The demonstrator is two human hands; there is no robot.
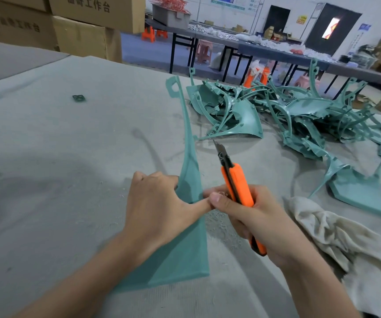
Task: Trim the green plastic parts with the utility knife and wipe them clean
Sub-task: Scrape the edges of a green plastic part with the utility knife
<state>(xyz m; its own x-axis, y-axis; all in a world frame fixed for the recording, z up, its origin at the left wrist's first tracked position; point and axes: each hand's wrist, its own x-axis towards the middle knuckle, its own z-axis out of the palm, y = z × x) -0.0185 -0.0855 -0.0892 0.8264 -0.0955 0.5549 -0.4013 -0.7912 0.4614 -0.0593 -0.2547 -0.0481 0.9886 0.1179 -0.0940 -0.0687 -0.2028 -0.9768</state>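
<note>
The left hand (pixel 159 203) grips the part (pixel 191 171), fingers curled round its left edge and thumb stretched across its face. I judge this keeps the piece propped and steady, with its right edge offered to the blade. The right hand (pixel 253 221) is wrapped round the knife (pixel 237 187), its thumb forward against the left thumb's tip, likely as a brace for short, controlled strokes. The blade juts beyond the fingers, pointing up and away, just right of the part's edge; I cannot tell whether it touches.

The part's wide end lies on the table (pixel 70 157) under the left wrist, and its thin arm rises past the fingertips. Shavings (pixel 217 219) lie below the thumbs. Past the blade tip the pile (pixel 276 111) sits near, so a long outward stroke has little run — the roomier side is left of the left knuckles. The rag (pixel 327 235) lies just right of the right wrist, handy for wiping.
</note>
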